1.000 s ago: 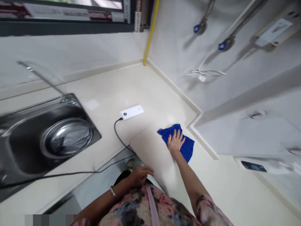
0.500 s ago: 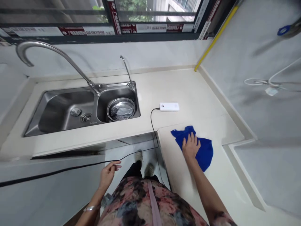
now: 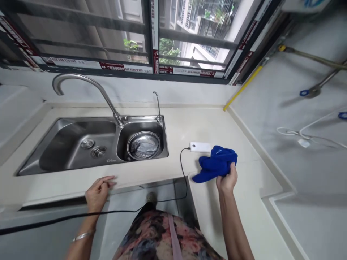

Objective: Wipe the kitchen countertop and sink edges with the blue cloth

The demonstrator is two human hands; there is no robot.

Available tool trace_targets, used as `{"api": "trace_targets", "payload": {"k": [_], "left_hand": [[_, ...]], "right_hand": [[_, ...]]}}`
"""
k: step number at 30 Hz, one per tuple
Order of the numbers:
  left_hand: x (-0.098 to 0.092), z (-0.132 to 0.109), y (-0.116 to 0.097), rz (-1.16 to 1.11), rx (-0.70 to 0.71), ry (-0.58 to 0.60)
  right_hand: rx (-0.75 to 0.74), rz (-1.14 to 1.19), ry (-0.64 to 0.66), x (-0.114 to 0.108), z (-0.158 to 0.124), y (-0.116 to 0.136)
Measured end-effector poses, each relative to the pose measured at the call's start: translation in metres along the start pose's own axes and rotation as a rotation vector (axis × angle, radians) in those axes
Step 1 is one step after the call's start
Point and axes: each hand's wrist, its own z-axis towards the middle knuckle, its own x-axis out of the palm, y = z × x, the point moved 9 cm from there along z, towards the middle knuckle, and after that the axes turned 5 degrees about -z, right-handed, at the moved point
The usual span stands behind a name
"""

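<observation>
My right hand (image 3: pixel 227 180) is wrapped around the lower right part of a bunched blue cloth (image 3: pixel 217 162), palm turned up. The cloth is crumpled and lifted over the counter, with one end hanging to the left. Just behind it lies a white power bank (image 3: pixel 200 147) with a black cable (image 3: pixel 185 184) plugged into its left end; the cloth hides part of its right side. My left hand (image 3: pixel 98 193), with a silver bracelet on the wrist, hovers at the counter's front edge before the sink. Its fingers are loosely bent, index finger stretched out, and nothing shows in them.
A double steel sink (image 3: pixel 81 144) with a tall curved faucet (image 3: pixel 104 94) is set in the cream counter (image 3: pixel 179 126). A round metal strainer basket (image 3: pixel 143 145) sits in its right basin. The black cable crosses in front of my body. A yellow pipe (image 3: pixel 242 88) runs by the window.
My right hand has gone from lying flat on the spread cloth to gripping it bunched and raised. My left hand has moved left and forward to the counter edge. The view has tilted up.
</observation>
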Motion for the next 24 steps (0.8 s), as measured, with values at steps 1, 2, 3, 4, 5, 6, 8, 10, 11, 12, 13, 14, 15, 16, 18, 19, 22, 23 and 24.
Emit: {"api": "trace_targets", "payload": {"k": [1, 2, 3, 4, 5, 6, 8, 10, 11, 12, 13, 14, 15, 16, 18, 19, 22, 23, 24], "left_hand": [[0.001, 0.013, -0.004, 0.048, 0.099, 0.011], [0.002, 0.024, -0.005, 0.089, 0.184, 0.027], [0.004, 0.033, -0.003, 0.120, 0.245, 0.046], [0.008, 0.041, 0.003, 0.142, 0.279, 0.065], [0.012, 0.049, 0.010, 0.153, 0.290, 0.081], [0.016, 0.055, 0.020, 0.161, 0.282, 0.089], [0.023, 0.065, 0.040, 0.179, 0.238, 0.061], [0.030, 0.071, 0.057, 0.213, 0.194, 0.005], [0.033, 0.073, 0.062, 0.231, 0.188, -0.015], [0.036, 0.074, 0.065, 0.243, 0.194, -0.024], [0.039, 0.074, 0.067, 0.251, 0.206, -0.026], [0.041, 0.073, 0.067, 0.260, 0.221, -0.022], [0.043, 0.073, 0.067, 0.268, 0.236, -0.014], [0.044, 0.071, 0.066, 0.271, 0.251, -0.007], [0.043, 0.069, 0.063, 0.272, 0.266, -0.012], [0.042, 0.068, 0.061, 0.270, 0.269, -0.012], [0.043, 0.068, 0.058, 0.289, 0.240, -0.005], [0.043, 0.069, 0.059, 0.298, 0.221, 0.002], [0.045, 0.070, 0.061, 0.305, 0.200, 0.009]], "right_hand": [[-0.031, 0.043, 0.030, 0.031, 0.004, 0.010], [-0.062, 0.081, 0.053, 0.062, 0.008, 0.019], [-0.093, 0.113, 0.065, 0.091, 0.014, 0.026], [-0.129, 0.132, 0.066, 0.118, 0.021, 0.031], [-0.170, 0.129, 0.054, 0.142, 0.029, 0.034], [-0.217, 0.094, 0.032, 0.164, 0.038, 0.034], [-0.316, -0.087, -0.008, 0.202, 0.059, 0.026], [-0.395, -0.379, 0.038, 0.239, 0.078, 0.003], [-0.416, -0.550, 0.116, 0.257, 0.086, -0.016], [-0.424, -0.729, 0.232, 0.275, 0.091, -0.040], [-0.426, -0.911, 0.366, 0.290, 0.093, -0.067], [-0.428, -1.092, 0.492, 0.301, 0.091, -0.094], [-0.427, -1.260, 0.591, 0.306, 0.089, -0.120], [-0.426, -1.402, 0.653, 0.307, 0.086, -0.141], [-0.441, -1.575, 0.692, 0.303, 0.080, -0.168], [-0.463, -1.606, 0.703, 0.301, 0.076, -0.174], [-0.621, -1.564, 0.853, 0.296, 0.045, -0.181], [-0.689, -1.528, 0.939, 0.294, 0.029, -0.181], [-0.751, -1.489, 1.029, 0.290, 0.013, -0.180]]}}
